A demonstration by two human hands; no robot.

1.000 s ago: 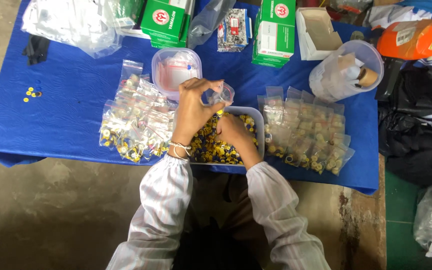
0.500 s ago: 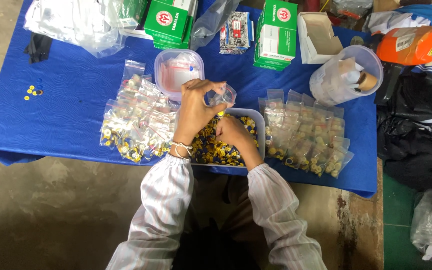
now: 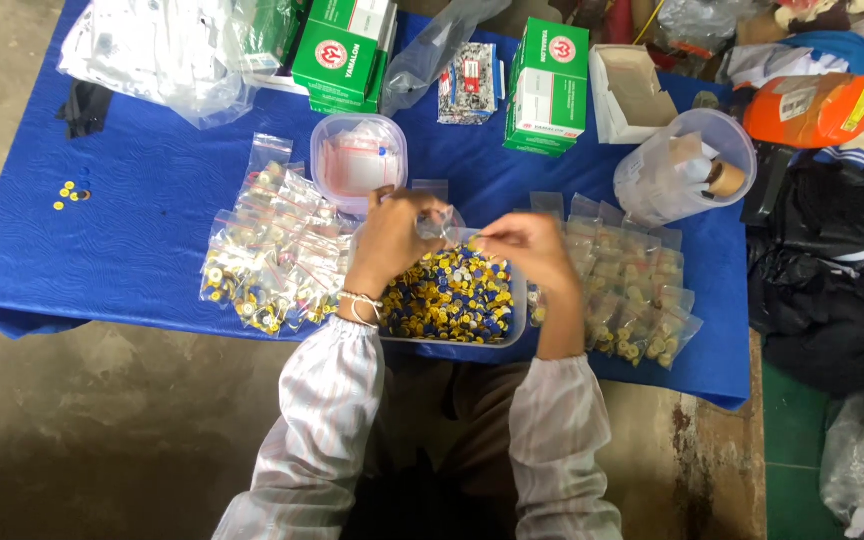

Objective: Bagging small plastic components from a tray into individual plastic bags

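My left hand (image 3: pixel 393 240) and my right hand (image 3: pixel 527 250) are raised over a clear tub (image 3: pixel 518 318) full of small yellow and blue caps (image 3: pixel 452 295). Between them they pinch a small clear plastic bag (image 3: pixel 444 222), the left hand at its left side, the right hand's fingertips at its right edge. What the bag holds is too small to tell. A pile of filled small bags (image 3: pixel 272 255) lies left of the tub. Another pile of filled bags (image 3: pixel 627 290) lies to its right.
A blue cloth (image 3: pixel 132 230) covers the table. Behind the tub stands a clear container of empty bags (image 3: pixel 357 160). Green and white boxes (image 3: pixel 342 45), an open white box (image 3: pixel 632 90), a clear jar (image 3: pixel 687 165), loose plastic bags (image 3: pixel 167 50) and stray caps (image 3: pixel 70 192) lie around.
My right hand has risen out of the tub of caps and moved right, up to the small bag's edge. My left hand stays on the bag.
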